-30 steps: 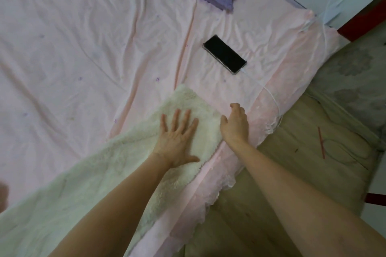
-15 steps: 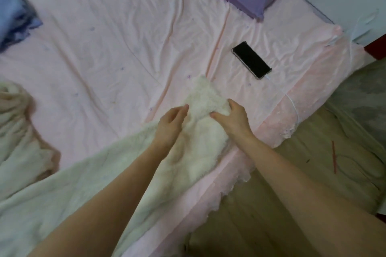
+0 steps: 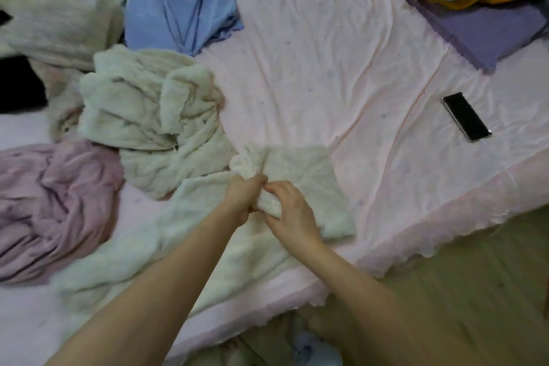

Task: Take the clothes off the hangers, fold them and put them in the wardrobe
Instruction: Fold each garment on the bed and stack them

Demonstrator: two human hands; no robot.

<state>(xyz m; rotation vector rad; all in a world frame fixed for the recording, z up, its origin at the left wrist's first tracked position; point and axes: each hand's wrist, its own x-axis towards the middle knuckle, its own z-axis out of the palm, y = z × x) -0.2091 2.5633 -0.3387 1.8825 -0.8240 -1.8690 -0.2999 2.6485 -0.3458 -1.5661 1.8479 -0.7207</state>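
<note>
A cream fluffy garment [image 3: 309, 175] lies spread on the pink bed sheet [image 3: 341, 74] near the bed's front edge. Its near end is bunched up between my hands. My left hand [image 3: 242, 196] grips the bunched fleece from the left. My right hand [image 3: 289, 211] grips the same bunch from the right, the two hands almost touching. More of the cream fleece [image 3: 154, 116] lies crumpled to the left. No hanger and no wardrobe are in view.
A lilac garment [image 3: 50, 205] lies at the left, a blue one [image 3: 181, 6] and a pale ribbed one [image 3: 59, 15] at the back left. A black phone [image 3: 465, 120] lies on the sheet at the right. A purple pillow [image 3: 487, 30] with colourful cloth sits back right. Wooden floor [image 3: 475, 276] borders the bed.
My hands went from pressing flat on the fleece to gripping a bunch of it together. The view swung left, bringing the pile of clothes into sight.
</note>
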